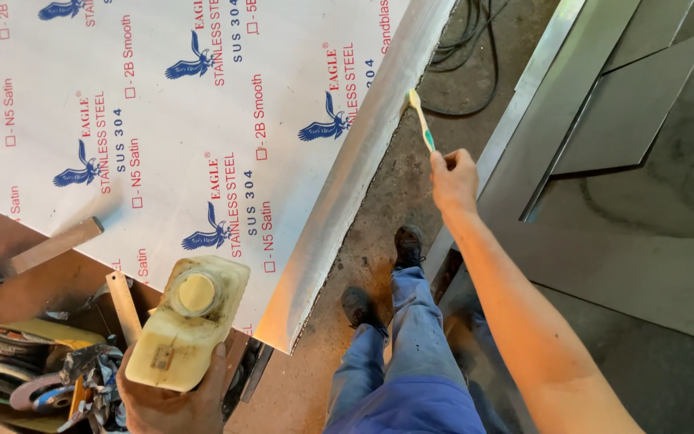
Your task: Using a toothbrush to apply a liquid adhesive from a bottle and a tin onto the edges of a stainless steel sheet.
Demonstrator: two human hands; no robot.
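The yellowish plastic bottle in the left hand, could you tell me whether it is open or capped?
Open: the bottle, held in the left hand, shows a round uncapped mouth facing the camera, with no cap on it.

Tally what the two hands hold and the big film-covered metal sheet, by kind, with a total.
Yellowed plastic jug, in the left hand: 1
Toothbrush, in the right hand, bristles at the sheet's bent edge: 1
Steel sheet with white protective film: 1
Total: 3
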